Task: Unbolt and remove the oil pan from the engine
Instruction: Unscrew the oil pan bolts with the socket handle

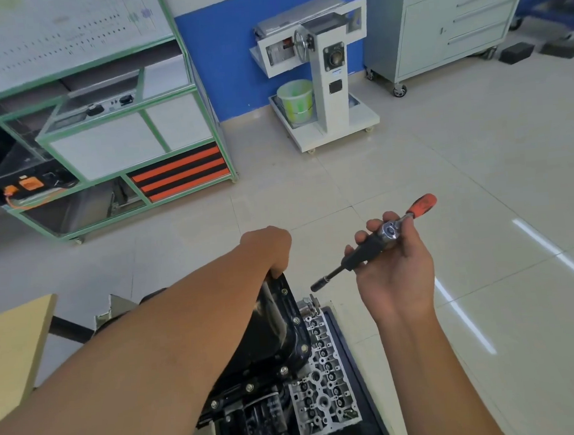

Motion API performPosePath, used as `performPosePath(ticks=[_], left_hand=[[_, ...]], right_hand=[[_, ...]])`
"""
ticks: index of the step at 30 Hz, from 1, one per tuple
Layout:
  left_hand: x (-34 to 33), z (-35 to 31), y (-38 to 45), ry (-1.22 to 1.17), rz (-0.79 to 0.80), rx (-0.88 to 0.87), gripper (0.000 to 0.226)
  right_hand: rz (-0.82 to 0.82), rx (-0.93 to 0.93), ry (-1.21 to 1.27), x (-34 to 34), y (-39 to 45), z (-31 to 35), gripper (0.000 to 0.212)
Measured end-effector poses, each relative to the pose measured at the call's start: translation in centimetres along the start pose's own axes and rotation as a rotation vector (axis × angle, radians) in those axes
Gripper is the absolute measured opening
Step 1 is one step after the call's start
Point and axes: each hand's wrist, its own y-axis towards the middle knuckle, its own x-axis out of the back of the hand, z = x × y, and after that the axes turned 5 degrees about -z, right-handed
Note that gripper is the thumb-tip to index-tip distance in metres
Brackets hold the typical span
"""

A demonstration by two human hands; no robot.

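Left hand at frame centre, fingers curled over the far edge of the black oil pan, right hand right of centre grasping a ratchet wrench, orange handle pointing upper right

Two hands are in view: the left hand and the right hand, and the right one's grip carries one ratchet wrench. Below the left hand's grip lie one black oil pan with five bolts showing along its rim, and one cylinder head. Farther off beyond both grips stand one green bucket, one grey tool cabinet and one green-framed rack.
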Motion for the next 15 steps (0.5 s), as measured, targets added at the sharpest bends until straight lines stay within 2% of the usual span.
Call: performPosePath(ticks=[5,15], left_hand=[[-1.0,-0.3,0.2,0.056,-0.072,-0.062,0.024],[-0.9,0.2,1.1,-0.050,0.052,-0.001,0.020]], right_hand=[[-0.031,-0.019,0.000,0.0,-0.1,-0.2,0.029],[-0.059,-0.046,-0.004,0.1,-0.9,-0.2,0.028]])
